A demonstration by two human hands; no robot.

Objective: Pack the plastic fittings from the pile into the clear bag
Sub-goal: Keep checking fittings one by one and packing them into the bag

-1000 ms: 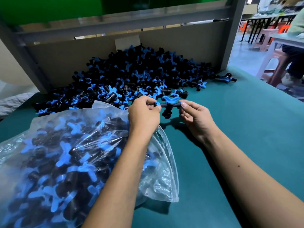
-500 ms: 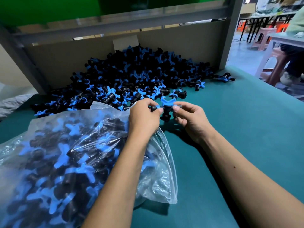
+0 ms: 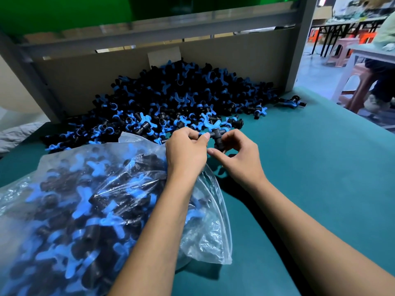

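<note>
Holding one black-and-blue fitting [image 3: 215, 135] between both hands, just in front of the pile [image 3: 181, 103] and just past the bag's [image 3: 96, 210] mouth. Left hand [image 3: 186, 150] pinching the left end of the crossbar, right hand [image 3: 239, 159] curled round the right end and the downward stem (fingertip contact partly hidden). Crossbar lying roughly left to right, blue wings pointing up and away. Bag opening directly below and toward the body from the grip, beneath the left wrist. Probably a short drop back and left, left hand nearer
</note>
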